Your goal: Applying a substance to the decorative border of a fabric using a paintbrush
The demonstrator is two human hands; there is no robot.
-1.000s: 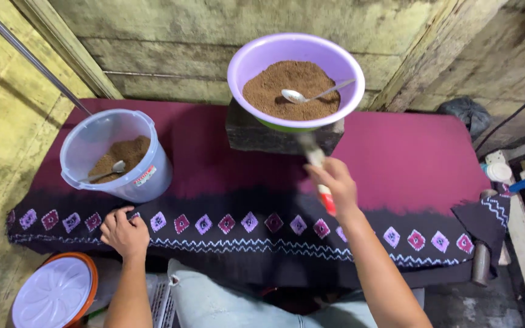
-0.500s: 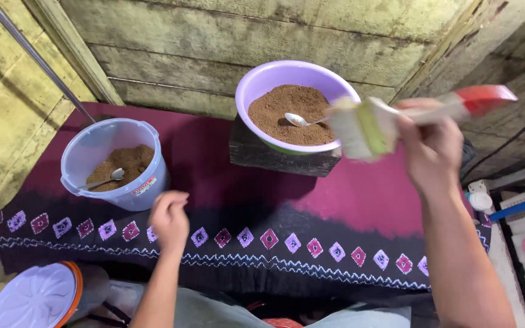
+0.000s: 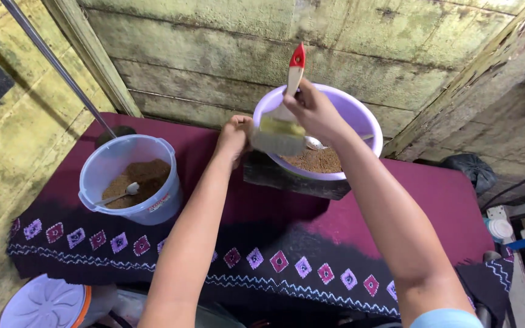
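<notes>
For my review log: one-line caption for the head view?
Right hand holds a paintbrush over a purple bowl; left hand touches its bristles.

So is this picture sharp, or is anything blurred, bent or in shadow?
Head view: mostly sharp, in soft, even light with no glare. The brush bristles in the right hand look slightly soft, and the left hand beside them is clear. The arms swell toward the bottom edge from the wide lens. The cloth darkens in shadow beneath the arms.
</notes>
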